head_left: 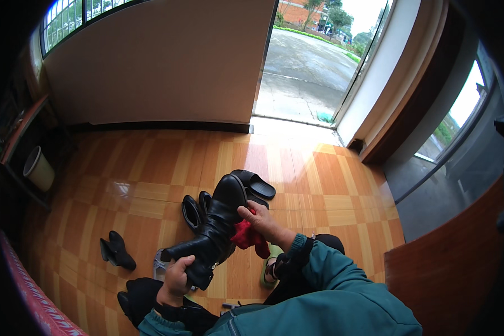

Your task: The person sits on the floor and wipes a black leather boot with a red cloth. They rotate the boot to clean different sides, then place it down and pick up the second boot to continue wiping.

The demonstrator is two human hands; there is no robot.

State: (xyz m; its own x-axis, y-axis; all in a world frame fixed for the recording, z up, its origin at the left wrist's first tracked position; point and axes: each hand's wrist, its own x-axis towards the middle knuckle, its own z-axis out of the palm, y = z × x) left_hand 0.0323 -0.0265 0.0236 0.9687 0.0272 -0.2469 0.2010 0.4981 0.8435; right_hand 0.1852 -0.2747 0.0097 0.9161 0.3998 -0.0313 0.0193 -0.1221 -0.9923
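Note:
A black leather boot is held up slantwise before me, its toe pointing away. My left hand grips the boot's shaft near the top opening, thumb on the outside. With my right hand I hold a red cloth, pinched against the side of the boot's foot; part of the cloth hangs below the fingers. A zipper pull shows on the shaft near my left hand. The palm side of both hands is hidden.
Beyond the boot lie black slippers and black shoes on the tiled floor. A short black boot lies at left. A bin stands beside a side table. An open doorway is ahead; a wooden panel is at right.

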